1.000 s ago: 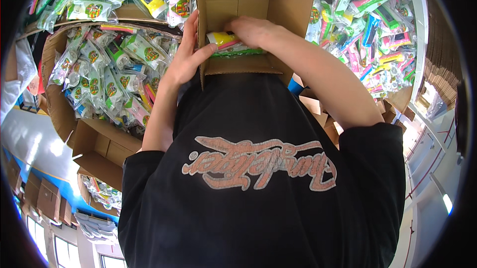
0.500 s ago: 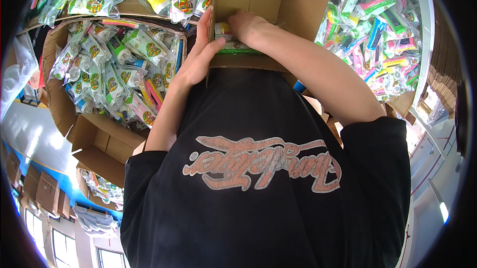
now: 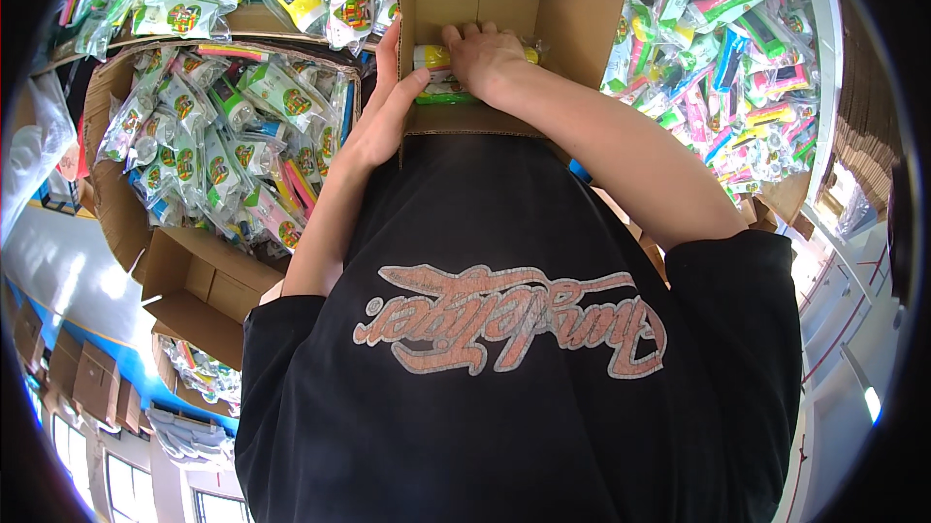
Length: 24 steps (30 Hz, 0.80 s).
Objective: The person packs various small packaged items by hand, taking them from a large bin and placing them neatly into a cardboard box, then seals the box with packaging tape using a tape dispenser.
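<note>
An open cardboard box (image 3: 580, 14) stands in front of my body at the top of the view. My left hand (image 3: 378, 124) grips its left wall, thumb over the edge and fingers along the outside. Inside the box, my right hand (image 3: 485, 58) lies on clear-bagged packages, its fingers spread. One yellow-and-white package (image 3: 433, 58) shows left of that hand. A green-edged package (image 3: 446, 97) lies along the near wall. My right palm hides part of the packages.
At left, a large carton (image 3: 109, 159) holds many bagged items (image 3: 218, 150). More bagged goods (image 3: 747, 58) are heaped at right. A small open box (image 3: 208, 281) sits at the left carton's near edge. Further bagged packages (image 3: 184, 14) lie at the far left.
The box has shifted slightly left. My right hand's fingers have gone from curled to spread over the packages, uncovering more of the yellow-and-white one. My left hand keeps its grip on the wall.
</note>
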Each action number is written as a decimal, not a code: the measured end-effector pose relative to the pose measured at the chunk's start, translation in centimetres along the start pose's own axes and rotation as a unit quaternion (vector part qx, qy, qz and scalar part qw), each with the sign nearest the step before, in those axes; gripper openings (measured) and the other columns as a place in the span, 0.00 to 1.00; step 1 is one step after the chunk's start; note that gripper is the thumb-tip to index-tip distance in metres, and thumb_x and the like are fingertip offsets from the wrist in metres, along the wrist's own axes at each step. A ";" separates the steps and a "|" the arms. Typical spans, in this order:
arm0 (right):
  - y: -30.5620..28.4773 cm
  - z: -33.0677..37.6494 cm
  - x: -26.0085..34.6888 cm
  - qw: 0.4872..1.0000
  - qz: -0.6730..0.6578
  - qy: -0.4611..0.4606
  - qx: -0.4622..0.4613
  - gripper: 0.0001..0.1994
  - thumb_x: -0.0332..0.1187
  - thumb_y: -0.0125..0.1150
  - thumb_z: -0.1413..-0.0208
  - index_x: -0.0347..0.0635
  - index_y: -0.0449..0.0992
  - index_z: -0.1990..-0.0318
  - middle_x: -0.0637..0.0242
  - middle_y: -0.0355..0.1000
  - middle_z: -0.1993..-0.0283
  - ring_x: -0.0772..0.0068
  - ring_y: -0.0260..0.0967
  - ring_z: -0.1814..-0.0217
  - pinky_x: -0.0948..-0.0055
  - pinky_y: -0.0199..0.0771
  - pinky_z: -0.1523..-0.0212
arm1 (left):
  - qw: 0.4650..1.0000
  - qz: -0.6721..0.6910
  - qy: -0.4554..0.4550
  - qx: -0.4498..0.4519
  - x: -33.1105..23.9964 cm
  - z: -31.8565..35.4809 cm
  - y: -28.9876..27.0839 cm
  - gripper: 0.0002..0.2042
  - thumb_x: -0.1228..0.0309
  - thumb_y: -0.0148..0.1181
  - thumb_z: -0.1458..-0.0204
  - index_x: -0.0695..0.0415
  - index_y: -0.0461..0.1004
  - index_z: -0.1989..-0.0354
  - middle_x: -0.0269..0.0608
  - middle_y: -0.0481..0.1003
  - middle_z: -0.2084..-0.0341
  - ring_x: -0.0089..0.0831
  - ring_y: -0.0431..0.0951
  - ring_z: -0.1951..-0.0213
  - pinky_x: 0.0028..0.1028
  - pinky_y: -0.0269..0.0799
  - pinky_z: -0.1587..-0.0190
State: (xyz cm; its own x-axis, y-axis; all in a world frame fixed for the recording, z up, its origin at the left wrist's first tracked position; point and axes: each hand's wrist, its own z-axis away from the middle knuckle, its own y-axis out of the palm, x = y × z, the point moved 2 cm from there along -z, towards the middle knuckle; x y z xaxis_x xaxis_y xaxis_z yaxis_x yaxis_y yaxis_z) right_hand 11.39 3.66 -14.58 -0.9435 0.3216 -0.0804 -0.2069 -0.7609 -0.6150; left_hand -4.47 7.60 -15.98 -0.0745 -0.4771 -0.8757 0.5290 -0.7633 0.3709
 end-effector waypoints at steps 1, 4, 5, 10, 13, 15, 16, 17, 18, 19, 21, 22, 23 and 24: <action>0.0 -0.2 -0.3 1.000 -0.005 -0.001 -0.002 0.21 0.36 0.52 0.35 0.41 0.65 0.37 0.52 0.70 0.36 0.50 0.65 0.31 0.54 0.69 0.36 | 1.000 -0.008 0.003 0.000 0.0 -0.2 0.0 0.41 0.59 0.47 0.36 0.61 0.31 0.23 0.55 0.36 0.23 0.41 0.30 0.22 0.38 0.30 0.24; -0.4 -1.1 -0.6 1.000 -0.023 -0.002 0.014 0.22 0.36 0.54 0.36 0.42 0.64 0.36 0.54 0.68 0.34 0.52 0.65 0.30 0.55 0.70 0.37 | 0.999 0.009 -0.024 -0.020 1.7 -0.4 -1.1 0.40 0.58 0.47 0.36 0.59 0.34 0.23 0.53 0.43 0.25 0.40 0.39 0.23 0.37 0.36 0.25; -0.3 -1.3 -1.0 0.998 -0.041 -0.013 0.037 0.24 0.37 0.55 0.36 0.44 0.65 0.34 0.55 0.66 0.31 0.55 0.63 0.28 0.56 0.69 0.36 | 0.997 0.067 -0.039 -0.021 1.4 -0.1 -0.9 0.39 0.58 0.47 0.36 0.58 0.34 0.23 0.52 0.45 0.25 0.40 0.41 0.24 0.37 0.38 0.25; -0.1 -0.6 -2.1 0.995 -0.093 -0.025 0.021 0.29 0.39 0.67 0.43 0.39 0.66 0.37 0.50 0.70 0.38 0.50 0.70 0.35 0.55 0.73 0.39 | 0.999 0.047 -0.020 -0.009 0.6 -0.5 -0.5 0.39 0.59 0.47 0.36 0.58 0.35 0.23 0.52 0.46 0.26 0.40 0.44 0.25 0.36 0.39 0.26; 0.5 0.5 -2.1 0.995 -0.030 -0.029 -0.094 0.27 0.41 0.67 0.44 0.40 0.70 0.40 0.51 0.73 0.43 0.50 0.71 0.38 0.56 0.74 0.41 | 1.000 0.009 -0.005 -0.025 0.6 -0.7 0.3 0.38 0.60 0.47 0.35 0.59 0.36 0.23 0.52 0.47 0.26 0.40 0.43 0.25 0.35 0.38 0.26; -0.6 2.1 -1.6 0.986 -0.079 -0.082 -0.118 0.21 0.40 0.68 0.45 0.40 0.74 0.47 0.52 0.75 0.48 0.50 0.72 0.42 0.55 0.75 0.45 | 0.999 0.038 -0.015 -0.022 1.0 -0.6 -0.4 0.37 0.60 0.47 0.35 0.59 0.37 0.24 0.51 0.47 0.26 0.39 0.44 0.25 0.35 0.40 0.26; -2.4 4.8 -1.6 0.947 -0.171 -0.169 -0.215 0.19 0.39 0.68 0.44 0.39 0.74 0.50 0.53 0.74 0.49 0.52 0.73 0.43 0.57 0.74 0.46 | 0.998 0.058 -0.018 -0.022 1.3 -0.2 -1.0 0.37 0.60 0.47 0.35 0.60 0.38 0.24 0.51 0.48 0.26 0.39 0.45 0.25 0.35 0.40 0.26; -3.9 7.7 -2.9 0.881 -0.256 -0.255 -0.304 0.17 0.38 0.68 0.44 0.38 0.75 0.52 0.53 0.74 0.50 0.55 0.73 0.44 0.59 0.74 0.47 | 0.997 0.077 -0.019 -0.024 1.5 0.1 -1.2 0.37 0.60 0.47 0.35 0.60 0.38 0.24 0.50 0.48 0.27 0.38 0.46 0.25 0.35 0.41 0.26; -3.4 9.3 -6.2 0.799 -0.311 -0.191 -0.478 0.16 0.40 0.66 0.42 0.39 0.74 0.54 0.55 0.74 0.52 0.59 0.73 0.45 0.61 0.73 0.47 | 0.996 0.081 -0.014 -0.033 1.4 0.3 -1.2 0.37 0.60 0.47 0.35 0.60 0.38 0.23 0.50 0.49 0.27 0.37 0.47 0.26 0.35 0.42 0.26; -1.8 11.2 -9.9 0.680 -0.353 -0.121 -0.631 0.15 0.42 0.63 0.40 0.40 0.74 0.55 0.57 0.74 0.54 0.63 0.73 0.46 0.62 0.72 0.47 | 0.996 0.080 -0.019 -0.033 1.5 0.4 -1.3 0.37 0.60 0.47 0.35 0.60 0.38 0.23 0.50 0.50 0.27 0.38 0.47 0.26 0.35 0.42 0.26; 1.1 8.9 -18.7 0.692 -0.420 0.021 -0.587 0.20 0.43 0.65 0.41 0.35 0.72 0.53 0.54 0.71 0.50 0.62 0.71 0.44 0.62 0.70 0.45 | 0.999 0.016 -0.033 -0.026 1.7 0.2 -1.7 0.37 0.60 0.47 0.35 0.60 0.38 0.23 0.50 0.50 0.27 0.37 0.47 0.26 0.35 0.42 0.26; 2.6 6.7 -25.3 0.679 -0.482 0.171 -0.527 0.25 0.45 0.67 0.42 0.30 0.70 0.50 0.50 0.69 0.47 0.61 0.70 0.43 0.63 0.69 0.42 | 0.999 0.012 -0.030 -0.014 1.5 -0.2 -1.7 0.37 0.60 0.47 0.35 0.60 0.38 0.23 0.50 0.50 0.27 0.37 0.47 0.26 0.35 0.42 0.26; 5.3 6.2 -27.3 0.648 -0.534 0.312 -0.445 0.30 0.46 0.70 0.44 0.26 0.68 0.48 0.47 0.67 0.43 0.59 0.69 0.42 0.63 0.67 0.40 | 0.999 0.023 -0.040 -0.013 1.6 0.0 -1.7 0.37 0.60 0.47 0.35 0.61 0.38 0.24 0.50 0.50 0.28 0.37 0.47 0.26 0.35 0.42 0.26; 5.6 4.9 -27.6 0.662 -0.518 0.353 -0.412 0.38 0.45 0.72 0.47 0.25 0.59 0.40 0.45 0.64 0.41 0.58 0.68 0.42 0.61 0.67 0.38 | 0.998 0.031 -0.048 -0.012 1.5 0.0 -1.7 0.37 0.60 0.48 0.35 0.61 0.38 0.24 0.50 0.50 0.28 0.37 0.47 0.27 0.35 0.42 0.27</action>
State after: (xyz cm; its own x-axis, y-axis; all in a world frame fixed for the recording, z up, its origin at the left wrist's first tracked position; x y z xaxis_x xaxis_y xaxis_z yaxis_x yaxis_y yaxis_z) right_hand 35.00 -12.27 -12.00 0.0100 0.8346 0.5508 -0.1620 0.5449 -0.8227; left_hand -5.51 8.20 -17.96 -0.1210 -0.5636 -0.8171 0.5554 -0.7207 0.4148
